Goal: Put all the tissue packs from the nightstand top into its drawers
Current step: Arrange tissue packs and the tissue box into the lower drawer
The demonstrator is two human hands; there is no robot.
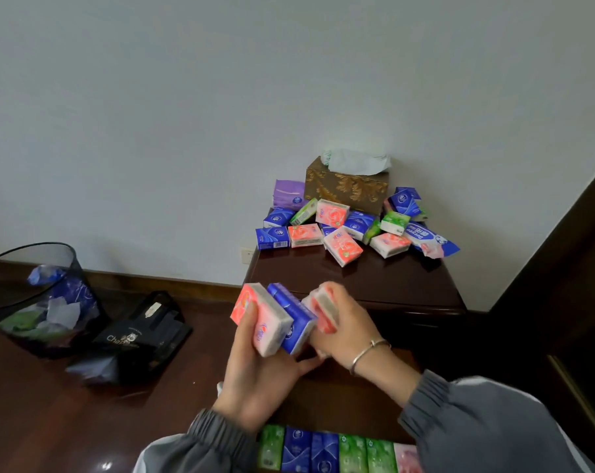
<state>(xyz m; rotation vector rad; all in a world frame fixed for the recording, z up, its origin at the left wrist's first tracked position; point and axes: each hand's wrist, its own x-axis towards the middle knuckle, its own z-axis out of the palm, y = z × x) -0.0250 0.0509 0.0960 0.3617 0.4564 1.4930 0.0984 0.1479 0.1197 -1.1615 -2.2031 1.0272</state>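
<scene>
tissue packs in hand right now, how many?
3: pink rectangular plastic-wrapped tissue pack and blue rectangular pack in the left hand; second pink pack in the right hand. Others may be hidden.

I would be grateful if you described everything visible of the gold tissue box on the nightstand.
The gold tissue box is rectangular, with a raised leaf-scroll pattern in dull gold and brown that looks metallic. It stands upright at the back of the dark wooden nightstand, near the pale wall. A crumpled pale tissue sticks out of its top. Small tissue packs lie heaped at its front and both sides; whether they touch it is unclear.
</scene>
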